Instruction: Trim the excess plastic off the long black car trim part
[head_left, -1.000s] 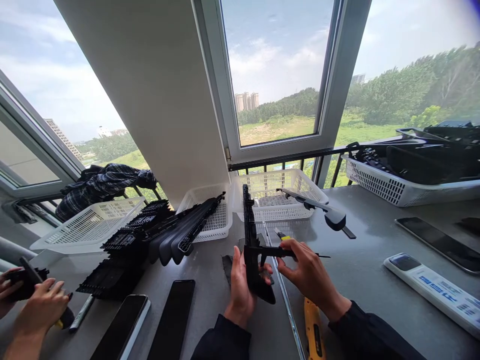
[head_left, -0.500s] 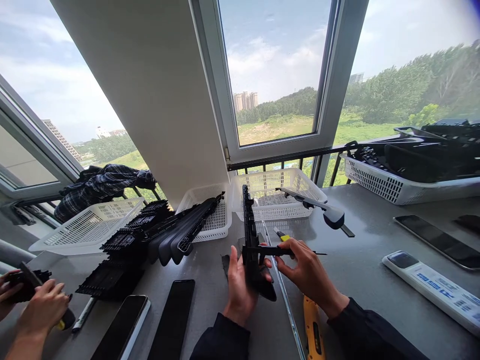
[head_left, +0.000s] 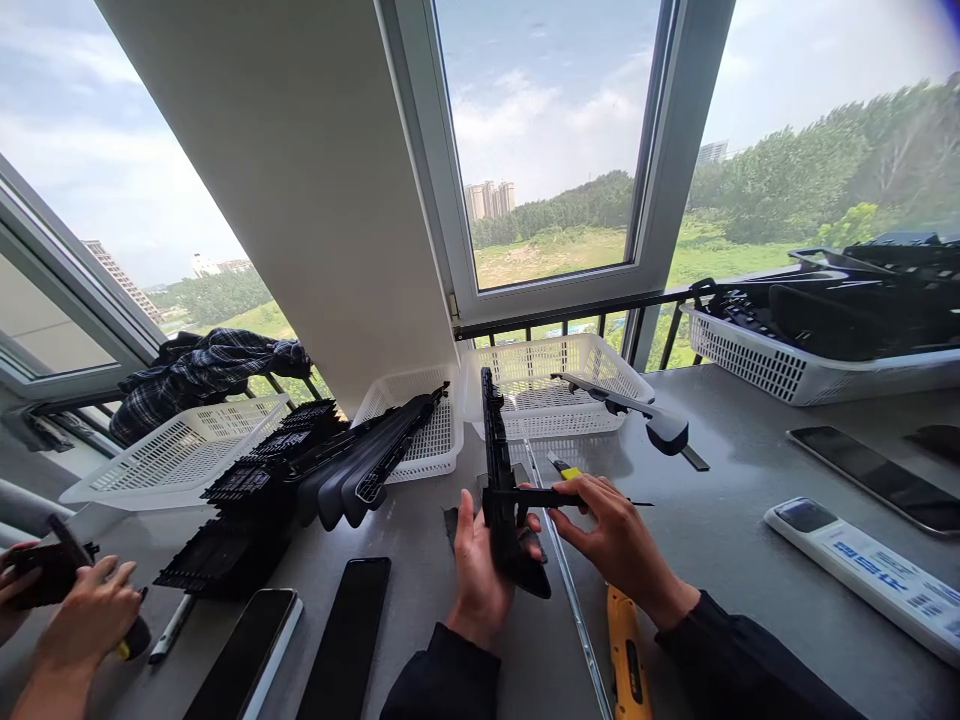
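My left hand (head_left: 478, 570) is wrapped round the lower end of a long black plastic trim part (head_left: 496, 440), held upright above the table. In my right hand (head_left: 611, 525), a slim black caliper (head_left: 544, 497) is pinched between thumb and fingers. The caliper lies level across the trim part, its jaw end at the part and its thin rod pointing right. Whether the jaws touch the part, I cannot tell. Behind my right hand lies a yellow and grey utility knife (head_left: 566, 468). A long metal strip (head_left: 571, 590) runs beneath my hands.
White baskets (head_left: 551, 425) stand along the window, one with a grey-black part (head_left: 664, 430) across it. Black parts (head_left: 375, 455) are piled left. Phones (head_left: 345, 640), a yellow-orange tool (head_left: 628, 655) and a white labelled device (head_left: 862, 575) lie around. Another person's hands (head_left: 90, 610) work far left.
My hands, the trim part and the caliper have hardly moved. The other person's hands at the left have shifted slightly, tilting the dark thing they hold.
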